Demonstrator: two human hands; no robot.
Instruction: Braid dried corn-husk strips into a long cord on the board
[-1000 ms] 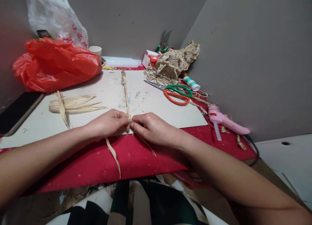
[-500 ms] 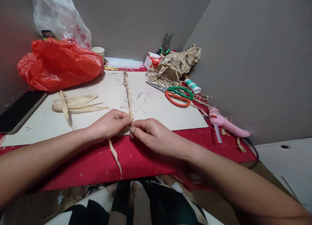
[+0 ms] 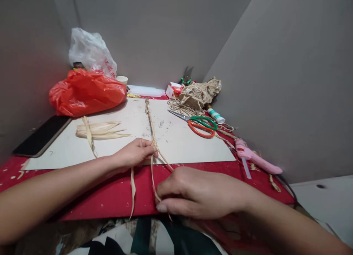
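Observation:
A thin braid of dried corn husk [image 3: 150, 119] runs away from me across the white board [image 3: 182, 152]. My left hand [image 3: 138, 152] pinches the near end of the braid. Loose strands come out from there: one husk strip [image 3: 132, 196] hangs below my left hand over the red cloth. My right hand [image 3: 193, 192], nearer my body, has its fingers closed on other strands [image 3: 153, 177] that stretch back to the braid's end. Left of the braid lie flat pieces of dry husk [image 3: 100, 130] on the board.
Scissors [image 3: 202, 126] with green and orange handles lie right of the braid. Behind them sits woven cord work [image 3: 200, 95]. A pink glue gun [image 3: 259, 161] rests at the right edge. A red plastic bag [image 3: 88, 95] and a phone [image 3: 42, 135] are at left.
My right hand has moved away from the braid's end, toward my body, drawing strands out. My left hand keeps its pinch. The view has tilted up.

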